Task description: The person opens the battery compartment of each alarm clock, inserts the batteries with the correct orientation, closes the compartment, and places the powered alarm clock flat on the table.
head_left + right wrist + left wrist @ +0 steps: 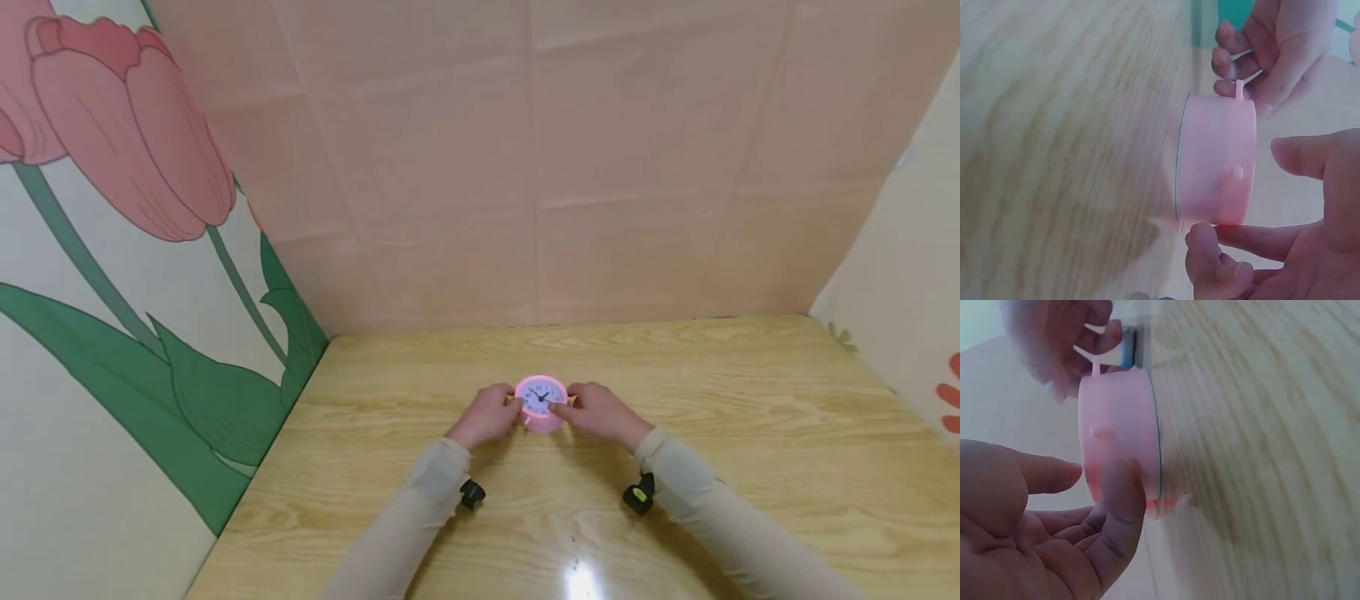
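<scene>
A round pink alarm clock point(538, 422) lies face up at the wooden table, its white dial with black numerals and hands visible in the head view. My left hand point(491, 414) holds its left side, thumb at the front rim and fingers curled at the side wall. On the opposite side my right hand point(602, 411) holds it likewise, the thumb reaching over the dial's edge. The left wrist view shows the clock's pink side wall point(1119, 419) with a thin dark line near the back edge. Small pink feet point(1239, 89) stick out from the wall in the right wrist view.
The wooden table point(360, 500) runs to a pinkish-beige covered wall point(450, 167) at the back. A panel with painted tulips point(135, 125) stands on the left, a pale wall point(907, 275) on the right. Black devices point(639, 494) are strapped at both wrists.
</scene>
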### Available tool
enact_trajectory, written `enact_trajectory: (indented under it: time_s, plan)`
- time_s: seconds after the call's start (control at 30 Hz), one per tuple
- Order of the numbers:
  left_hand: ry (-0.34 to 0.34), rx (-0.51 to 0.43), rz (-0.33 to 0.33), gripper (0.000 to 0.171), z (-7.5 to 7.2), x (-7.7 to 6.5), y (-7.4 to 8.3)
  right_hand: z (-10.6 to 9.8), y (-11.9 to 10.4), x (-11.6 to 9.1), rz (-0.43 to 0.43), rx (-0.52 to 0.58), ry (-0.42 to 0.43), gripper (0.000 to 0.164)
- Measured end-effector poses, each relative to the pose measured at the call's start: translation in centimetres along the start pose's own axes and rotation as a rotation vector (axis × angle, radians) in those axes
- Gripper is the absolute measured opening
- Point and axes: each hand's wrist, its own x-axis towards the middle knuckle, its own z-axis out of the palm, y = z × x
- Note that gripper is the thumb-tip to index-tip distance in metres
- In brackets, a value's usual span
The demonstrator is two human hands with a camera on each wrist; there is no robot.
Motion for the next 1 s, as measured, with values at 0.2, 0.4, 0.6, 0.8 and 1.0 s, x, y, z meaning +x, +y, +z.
enact_trajectory:
  time_s: [0.2,0.4,0.6,0.8,1.0]
  plan:
    - [0.001,-0.055,-0.023,0.038,0.1,-0.1,0.1,0.0,-0.5,-0.4,-0.019,-0.008,0.017,0.055]
    - [-0.012,-0.135,-0.057,0.035,-0.2,-0.1,-0.1,-0.2,-0.8,-0.8,-0.038,-0.005,0.002,0.071]
    - [-0.026,-0.189,-0.055,0.025,-0.2,0.2,-0.2,-0.4,-1.0,-0.8,-0.016,0.069,0.026,0.071]
    - [-0.035,-0.211,-0.050,0.024,0.2,0.7,-0.3,-0.8,-0.9,-0.3,-0.054,0.099,0.088,0.066]
    - [-0.058,-0.266,-0.042,0.030,0.5,1.3,-0.4,-1.1,-0.7,0.1,-0.096,0.145,0.115,0.062]
